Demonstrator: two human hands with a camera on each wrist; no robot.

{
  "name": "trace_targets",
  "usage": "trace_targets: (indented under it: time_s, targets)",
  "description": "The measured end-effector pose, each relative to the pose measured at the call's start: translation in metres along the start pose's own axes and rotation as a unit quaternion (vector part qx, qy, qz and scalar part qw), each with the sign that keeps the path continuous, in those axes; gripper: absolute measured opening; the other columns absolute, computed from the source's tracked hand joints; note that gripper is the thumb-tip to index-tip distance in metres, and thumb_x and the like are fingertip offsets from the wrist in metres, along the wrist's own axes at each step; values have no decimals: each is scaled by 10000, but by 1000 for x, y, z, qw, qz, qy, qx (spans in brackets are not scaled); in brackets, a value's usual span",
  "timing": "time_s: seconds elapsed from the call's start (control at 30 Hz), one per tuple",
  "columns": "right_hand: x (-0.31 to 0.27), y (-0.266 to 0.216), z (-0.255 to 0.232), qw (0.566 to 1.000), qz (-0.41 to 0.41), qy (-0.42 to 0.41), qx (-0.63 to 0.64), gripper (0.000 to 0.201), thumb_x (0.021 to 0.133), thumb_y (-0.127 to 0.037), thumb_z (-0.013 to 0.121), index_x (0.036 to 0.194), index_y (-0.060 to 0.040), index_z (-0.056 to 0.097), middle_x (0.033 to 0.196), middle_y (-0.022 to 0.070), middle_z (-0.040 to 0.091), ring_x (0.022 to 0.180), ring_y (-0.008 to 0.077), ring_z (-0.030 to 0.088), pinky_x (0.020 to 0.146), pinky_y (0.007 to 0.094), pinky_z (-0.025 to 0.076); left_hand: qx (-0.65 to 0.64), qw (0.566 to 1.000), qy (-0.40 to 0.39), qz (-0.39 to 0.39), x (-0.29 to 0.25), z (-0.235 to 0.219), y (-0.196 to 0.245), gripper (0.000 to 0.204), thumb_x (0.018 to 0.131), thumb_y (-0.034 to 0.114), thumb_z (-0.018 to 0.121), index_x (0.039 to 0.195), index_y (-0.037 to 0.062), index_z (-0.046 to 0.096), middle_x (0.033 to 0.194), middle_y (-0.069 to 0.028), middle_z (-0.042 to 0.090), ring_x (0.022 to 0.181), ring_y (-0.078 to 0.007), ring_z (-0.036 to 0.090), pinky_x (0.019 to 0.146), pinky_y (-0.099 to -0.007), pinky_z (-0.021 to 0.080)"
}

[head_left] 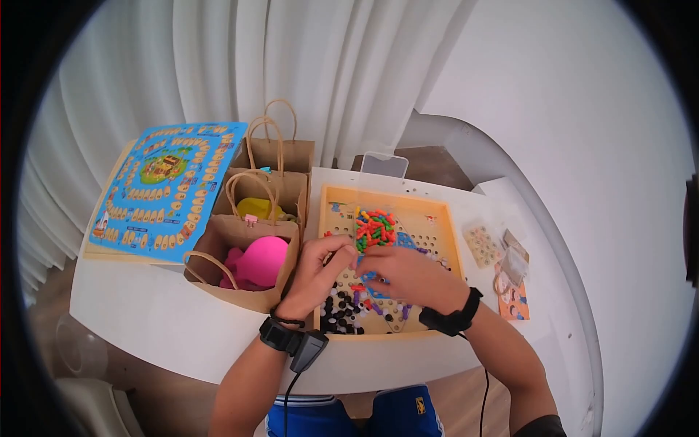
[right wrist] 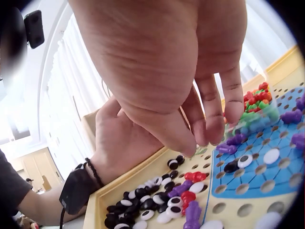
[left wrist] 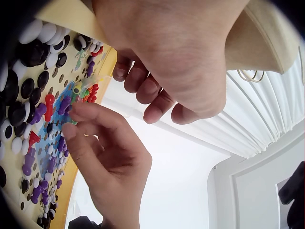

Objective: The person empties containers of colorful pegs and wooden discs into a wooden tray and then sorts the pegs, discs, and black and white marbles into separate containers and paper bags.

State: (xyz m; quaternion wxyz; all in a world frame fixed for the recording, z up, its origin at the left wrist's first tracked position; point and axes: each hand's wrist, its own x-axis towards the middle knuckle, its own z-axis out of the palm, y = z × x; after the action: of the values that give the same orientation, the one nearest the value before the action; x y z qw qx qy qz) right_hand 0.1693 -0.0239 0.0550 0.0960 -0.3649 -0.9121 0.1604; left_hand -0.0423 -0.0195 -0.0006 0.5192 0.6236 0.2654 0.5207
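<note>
Both hands hover over a wooden board-game tray (head_left: 460, 255). My left hand (head_left: 314, 273) is over the tray's left side, fingers loosely bent with nothing visible between them in the left wrist view. Close beside it, my right hand (head_left: 415, 275) reaches in from the right. Its thumb and forefinger stand slightly apart, and the other fingers hang loosely in the right wrist view. Just beyond the hands is a clear box (right wrist: 264, 114) of red, green and orange pegs (head_left: 375, 229). Below them lie black and white round pieces (head_left: 338, 313) and purple pegs (right wrist: 192, 214).
Left of the tray stand brown paper bags (head_left: 244, 291), one holding a pink object (head_left: 262, 262). A blue game board (head_left: 164, 193) leans behind them. On the right lie a bag of round pieces (head_left: 482, 244) and an orange card (head_left: 515, 302). A clear lid (head_left: 384, 165) sits behind.
</note>
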Motion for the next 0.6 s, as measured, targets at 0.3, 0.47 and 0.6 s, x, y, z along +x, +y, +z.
trace_targets:
  time_s: [0.3, 0.47, 0.6]
  targets:
    - [1, -5, 16, 999, 20, -47, 5, 131, 897, -90, 674, 1018, -43, 695, 1017, 118, 680, 981, 321, 688, 846, 418, 558, -9, 1000, 1, -10, 0, 0, 2, 330, 1040, 189, 542, 781, -14, 571, 774, -40, 588, 793, -126, 523, 786, -283, 408]
    - [-4, -5, 5, 995, 62, -69, 30, 167, 871, -63, 667, 1035, -41, 689, 1009, 124, 678, 956, 333, 692, 814, 431, 558, -7, 1000, 0, -2, 0, -1, -1, 325, 1039, 186, 542, 787, -15, 577, 778, -40, 593, 795, -121, 527, 785, -282, 411]
    - [-9, -3, 14, 999, 25, -39, 6, 174, 867, -64, 671, 1040, -49, 688, 993, 122, 672, 941, 335, 694, 801, 436, 560, 3, 1000, 2, -2, 0, 0, -1, 319, 1037, 182, 540, 790, -16, 582, 781, -39, 600, 791, -119, 541, 776, -279, 416]
